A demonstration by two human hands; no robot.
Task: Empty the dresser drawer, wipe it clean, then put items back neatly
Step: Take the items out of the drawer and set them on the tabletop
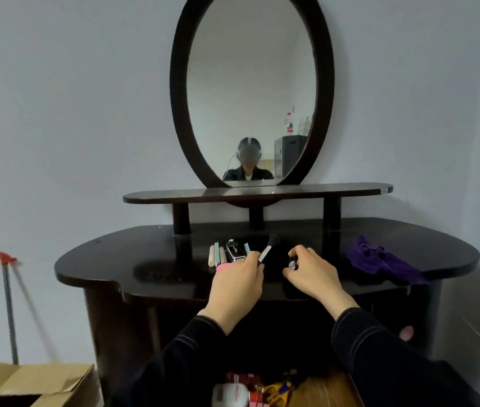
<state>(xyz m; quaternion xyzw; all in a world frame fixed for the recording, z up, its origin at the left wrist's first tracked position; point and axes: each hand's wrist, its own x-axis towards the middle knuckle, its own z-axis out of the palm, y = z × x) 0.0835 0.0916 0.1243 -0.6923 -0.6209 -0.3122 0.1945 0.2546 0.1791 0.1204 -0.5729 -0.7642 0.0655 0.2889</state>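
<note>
Nearest me, the open drawer holds clips and scissors. Above the table, my left grip clamps a brush and my right grip pinches a small silvery item. Set down carelessly, either could roll off.

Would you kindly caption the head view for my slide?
The left hand holds a makeup brush; the right hand pinches a small item over the dresser top.
</note>
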